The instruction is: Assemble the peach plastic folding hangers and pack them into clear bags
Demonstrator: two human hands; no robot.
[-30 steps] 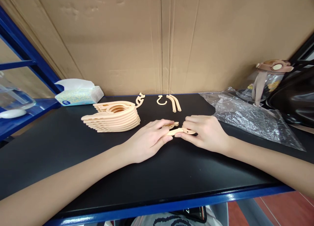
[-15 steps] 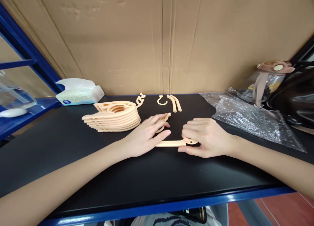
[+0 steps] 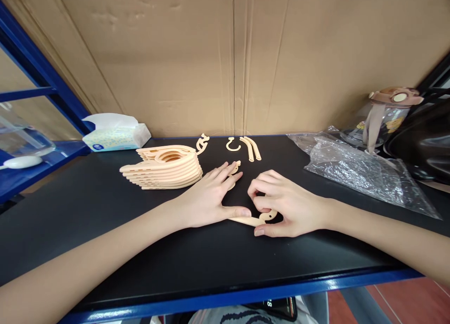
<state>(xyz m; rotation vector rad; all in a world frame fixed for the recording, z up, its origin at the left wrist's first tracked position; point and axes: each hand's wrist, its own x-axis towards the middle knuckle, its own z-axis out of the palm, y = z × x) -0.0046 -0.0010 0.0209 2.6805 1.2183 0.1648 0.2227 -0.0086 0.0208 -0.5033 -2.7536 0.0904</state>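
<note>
Across the black tabletop [image 3: 211, 267], a stack [image 3: 165, 174] of curved cream pieces stands beside the left hand [image 3: 211, 197], which lies spread, thumb against a smooth, slender cream piece [image 3: 250, 221]. The right hand [image 3: 286, 204] curls over that piece's rounded end [image 3: 266, 216], though whether it grips is unclear. Between the hands, this end shows one small dark hole [image 3: 270, 216].

Hanger stack [image 3: 168, 175] and hanger piece [image 3: 252, 222] cream, tabletop [image 3: 218, 263] black, frame [image 3: 31, 61] blue, cardboard [image 3: 158, 61] brown, tissue pack [image 3: 114, 138] speckled pale yellow-green, floor [image 3: 404, 298] red.
</note>
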